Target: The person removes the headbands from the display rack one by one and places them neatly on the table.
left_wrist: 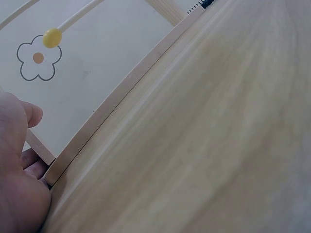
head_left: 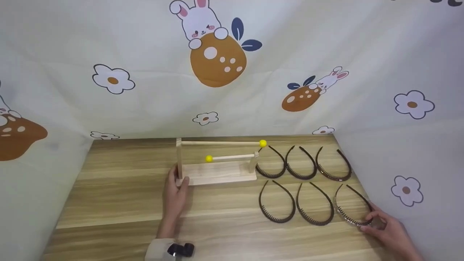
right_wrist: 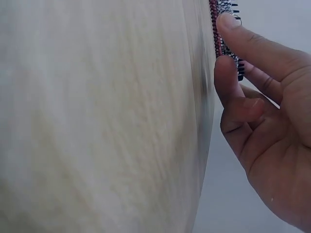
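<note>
My left hand [head_left: 176, 194] grips the left end of a pale wooden rack [head_left: 217, 176], thumb in front and fingers behind the upright. Two rods extend from the rack's end posts, each tipped with a yellow ball [head_left: 262, 143]. In the left wrist view the hand [left_wrist: 22, 165] lies against the corner of the rack's base [left_wrist: 104, 109]. At the lower right, my right hand [head_left: 389, 230] pinches the side of a dark toothed headband [head_left: 348, 218] with shiny stones. Up close, the right hand's [right_wrist: 272, 107] thumb and fingers are on the sparkling, toothed band [right_wrist: 226, 43].
More dark toothed headbands lie in two rows right of the rack, among them one [head_left: 277, 219] in the front row and one [head_left: 302, 177] in the back row. Patterned cloth [head_left: 145, 105] walls the wood-grain table [head_left: 119, 203] at the back and sides.
</note>
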Demonstrator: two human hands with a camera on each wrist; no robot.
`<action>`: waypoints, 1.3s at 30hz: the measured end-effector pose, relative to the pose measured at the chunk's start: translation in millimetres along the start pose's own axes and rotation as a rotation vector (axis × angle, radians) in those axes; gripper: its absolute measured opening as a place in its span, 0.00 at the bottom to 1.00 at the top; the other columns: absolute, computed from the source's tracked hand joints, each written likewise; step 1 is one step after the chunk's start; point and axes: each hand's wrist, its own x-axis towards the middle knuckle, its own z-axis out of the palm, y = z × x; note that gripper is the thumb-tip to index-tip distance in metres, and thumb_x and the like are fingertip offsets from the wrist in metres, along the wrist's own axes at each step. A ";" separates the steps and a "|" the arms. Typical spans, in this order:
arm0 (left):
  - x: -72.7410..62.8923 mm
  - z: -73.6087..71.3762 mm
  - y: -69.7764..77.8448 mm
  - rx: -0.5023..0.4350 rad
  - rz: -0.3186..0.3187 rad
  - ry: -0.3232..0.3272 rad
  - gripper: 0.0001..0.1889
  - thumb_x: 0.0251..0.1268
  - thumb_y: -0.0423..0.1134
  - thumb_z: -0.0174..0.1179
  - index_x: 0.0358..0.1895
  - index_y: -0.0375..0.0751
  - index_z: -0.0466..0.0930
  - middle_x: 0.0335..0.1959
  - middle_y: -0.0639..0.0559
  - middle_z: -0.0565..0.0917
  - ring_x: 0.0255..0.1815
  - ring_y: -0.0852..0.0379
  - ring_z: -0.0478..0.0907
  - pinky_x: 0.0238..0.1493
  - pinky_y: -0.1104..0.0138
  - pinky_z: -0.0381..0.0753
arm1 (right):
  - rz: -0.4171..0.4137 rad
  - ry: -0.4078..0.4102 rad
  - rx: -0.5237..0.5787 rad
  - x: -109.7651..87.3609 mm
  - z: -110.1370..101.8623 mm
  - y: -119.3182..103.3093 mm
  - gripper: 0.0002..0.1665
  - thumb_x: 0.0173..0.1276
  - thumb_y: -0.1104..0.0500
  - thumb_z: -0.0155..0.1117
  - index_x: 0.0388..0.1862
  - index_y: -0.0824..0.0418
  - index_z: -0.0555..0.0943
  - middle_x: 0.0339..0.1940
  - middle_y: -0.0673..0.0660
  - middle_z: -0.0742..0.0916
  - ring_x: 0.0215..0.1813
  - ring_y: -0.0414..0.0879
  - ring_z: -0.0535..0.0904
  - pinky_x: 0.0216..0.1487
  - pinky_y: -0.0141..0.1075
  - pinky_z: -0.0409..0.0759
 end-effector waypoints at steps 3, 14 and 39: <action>-0.5 -0.5 0.0 0.001 0.003 0.002 0.34 0.89 0.36 0.56 0.89 0.34 0.54 0.87 0.31 0.62 0.88 0.33 0.59 0.84 0.37 0.67 | 0.011 -0.020 0.040 2.4 2.0 1.0 0.23 0.59 0.61 0.89 0.48 0.64 0.85 0.83 0.78 0.68 0.72 0.53 0.76 0.74 0.25 0.67; -2.7 -0.1 -2.6 -0.007 0.019 0.007 0.34 0.89 0.35 0.57 0.89 0.34 0.55 0.86 0.30 0.64 0.86 0.32 0.62 0.81 0.37 0.73 | 0.006 -0.074 0.038 5.3 1.8 -5.9 0.24 0.59 0.64 0.87 0.50 0.65 0.84 0.84 0.83 0.62 0.73 0.68 0.76 0.79 0.49 0.70; -2.7 -7.4 6.3 -0.081 0.031 0.009 0.30 0.91 0.37 0.54 0.86 0.29 0.59 0.85 0.28 0.65 0.87 0.31 0.61 0.88 0.41 0.60 | -0.380 0.325 -0.181 30.8 29.6 -97.3 0.21 0.66 0.76 0.75 0.56 0.63 0.86 0.51 0.60 0.86 0.42 0.41 0.80 0.39 0.39 0.85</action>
